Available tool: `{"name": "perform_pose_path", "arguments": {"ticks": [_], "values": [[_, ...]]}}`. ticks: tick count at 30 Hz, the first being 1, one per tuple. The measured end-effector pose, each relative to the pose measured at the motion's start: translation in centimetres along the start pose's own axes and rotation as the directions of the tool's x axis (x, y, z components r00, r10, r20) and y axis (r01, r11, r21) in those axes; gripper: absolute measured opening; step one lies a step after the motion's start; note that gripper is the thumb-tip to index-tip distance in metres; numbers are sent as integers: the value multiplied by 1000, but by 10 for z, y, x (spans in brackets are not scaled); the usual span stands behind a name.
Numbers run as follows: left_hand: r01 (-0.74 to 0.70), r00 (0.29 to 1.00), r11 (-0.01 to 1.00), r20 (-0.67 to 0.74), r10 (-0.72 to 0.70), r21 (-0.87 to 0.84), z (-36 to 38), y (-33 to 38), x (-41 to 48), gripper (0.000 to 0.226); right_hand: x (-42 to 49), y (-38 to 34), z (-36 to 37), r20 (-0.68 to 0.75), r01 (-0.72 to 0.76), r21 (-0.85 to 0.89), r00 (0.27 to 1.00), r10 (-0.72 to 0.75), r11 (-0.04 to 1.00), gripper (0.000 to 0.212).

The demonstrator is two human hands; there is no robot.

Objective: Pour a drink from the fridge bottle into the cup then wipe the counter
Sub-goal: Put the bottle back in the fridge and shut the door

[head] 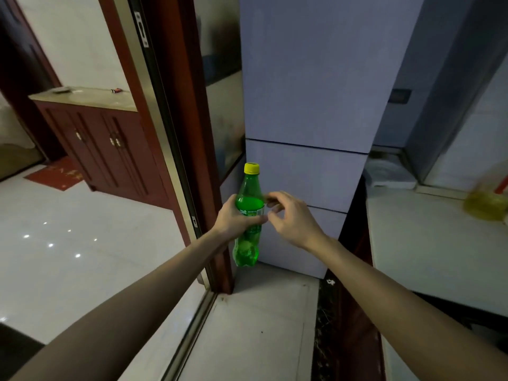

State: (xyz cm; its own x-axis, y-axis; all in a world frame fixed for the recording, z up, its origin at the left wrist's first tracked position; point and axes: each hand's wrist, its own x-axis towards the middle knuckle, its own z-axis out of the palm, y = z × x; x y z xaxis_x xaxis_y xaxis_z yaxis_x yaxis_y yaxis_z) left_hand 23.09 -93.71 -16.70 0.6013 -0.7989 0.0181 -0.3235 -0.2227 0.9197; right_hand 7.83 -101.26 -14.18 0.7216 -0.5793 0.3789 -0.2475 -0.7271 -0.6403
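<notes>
A green plastic bottle [248, 199] with a yellow cap stands upright in the air in front of the pale fridge [308, 105], whose doors are all closed. My left hand [233, 218] grips the bottle round its labelled middle. My right hand [288, 215] hovers just to the right of the bottle with its fingers loosely curled and holds nothing. Whether its fingertips touch the bottle I cannot tell. No cup is in view.
A white counter [428, 248] runs along the right, with a blurred yellow thing [485, 204] near its far end. A dark red door frame [192, 133] rises left of the fridge. Beyond it are a red cabinet [104, 144] and a glossy tiled floor [82, 243].
</notes>
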Motion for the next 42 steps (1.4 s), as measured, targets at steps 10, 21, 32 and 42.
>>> {"name": "perform_pose_path", "arguments": {"ticks": [10,21,32,42], "values": [[27,1000,999,-2,-27,-39,10,-3,113,84,105,59,4,80,71,-129,995,-61,989,38],[39,999,982,23,-35,-184,-4,-3,277,64,270,104,20,130,12,-177,991,12,984,40],[164,984,959,-27,-175,-230,-21,-28,370,47,397,139,50,341,58,-236,940,26,970,35],[218,966,921,-63,-251,-323,-15,-21,422,29,527,179,65,546,550,-673,820,-171,493,26]]}}
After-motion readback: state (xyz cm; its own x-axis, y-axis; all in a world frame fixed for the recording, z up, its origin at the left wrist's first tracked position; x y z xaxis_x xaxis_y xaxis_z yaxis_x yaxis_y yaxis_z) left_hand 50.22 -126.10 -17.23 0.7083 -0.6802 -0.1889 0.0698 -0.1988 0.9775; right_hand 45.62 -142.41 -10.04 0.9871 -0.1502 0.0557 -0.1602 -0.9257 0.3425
